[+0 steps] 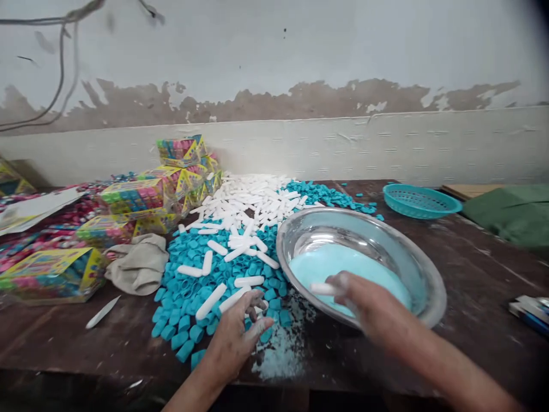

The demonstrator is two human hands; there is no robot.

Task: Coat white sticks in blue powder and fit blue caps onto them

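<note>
My right hand [351, 292] pinches a white stick [323, 289] above the near left part of a steel bowl [434, 280], which holds pale blue powder [351, 260]. My left hand [242, 326] reaches over the front of a heap of blue caps [189, 286], its fingers curved and apart, beside a white stick [234, 300]. No object can be made out in its grasp. More white sticks [253, 197] lie piled behind and on top of the caps. Spilled powder [281, 352] marks the table between my hands.
Clear packs of colourful items [51, 272] stand at the left, near a crumpled cloth [139, 264] and a pointed white piece [103, 312]. A blue basket [422, 200] sits at the back right of the dark table [480, 297], by green fabric [510, 214]. The wall rises behind.
</note>
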